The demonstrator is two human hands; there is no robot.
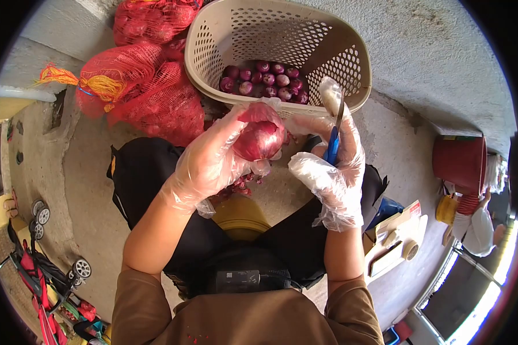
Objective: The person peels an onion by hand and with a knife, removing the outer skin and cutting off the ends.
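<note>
A large red onion (259, 138) is held in my left hand (216, 152), which wears a clear plastic glove. My right hand (339, 167), gloved the same way, holds a small knife (334, 141) with a blue handle, its blade pointing up and away from me. The thumb and forefinger of that hand are spread apart, near the onion but not on it. Beyond both hands stands a beige perforated basket (193, 60) with several purple onions (269, 79) at its bottom. Bits of red onion skin (240, 187) show below my left hand.
Red mesh sacks of onions (149, 86) lie left of the basket. A yellow container (242, 215) sits between my knees. Cardboard (394, 238) and a dark red bin (459, 164) are at the right, a stroller (37, 270) at the lower left, a concrete wall (431, 63) at the upper right.
</note>
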